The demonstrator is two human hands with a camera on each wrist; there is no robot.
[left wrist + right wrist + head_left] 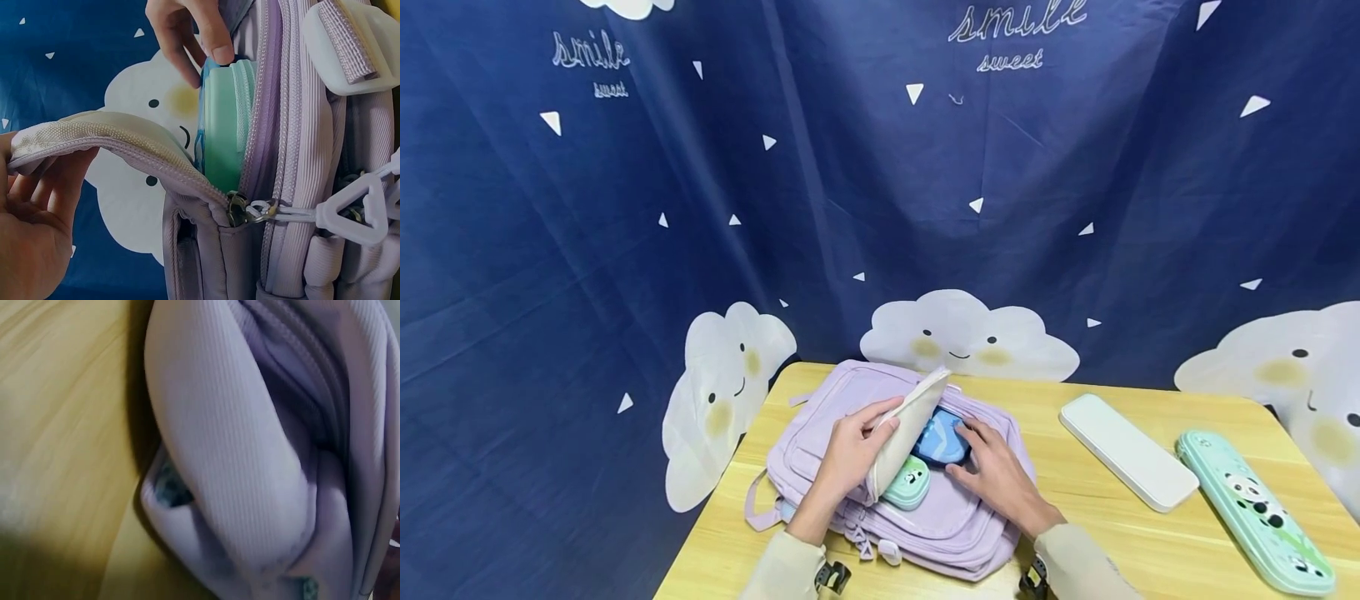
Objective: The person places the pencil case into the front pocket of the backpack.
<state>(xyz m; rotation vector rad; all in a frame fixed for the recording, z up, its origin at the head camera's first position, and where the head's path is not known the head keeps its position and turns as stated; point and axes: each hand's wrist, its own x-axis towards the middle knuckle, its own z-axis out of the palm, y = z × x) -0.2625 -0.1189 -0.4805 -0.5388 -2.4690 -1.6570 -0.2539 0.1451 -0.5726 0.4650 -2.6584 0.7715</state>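
Note:
A lilac backpack (842, 400) lies on the table with its front pocket unzipped. My left hand (852, 446) pinches the edge of the pocket's pale-lined flap (904, 442) and holds it up. Inside the pocket sit a blue case (942, 437) and a mint case with a panda print (910, 483); in the left wrist view the mint case (223, 125) stands against the zip. My right hand (996, 467) grips the blue case at its right side, fingers and thumb bent over its edge. The right wrist view shows only the backpack's side (225, 437), not the hand.
A white flat box (1127, 450) lies on the wooden table (1097, 542) to the right. Beyond it is a long mint panda pencil case (1255, 508). White zip charms (889, 552) hang at the bag's near side. A blue cloud-print curtain (850, 167) stands behind.

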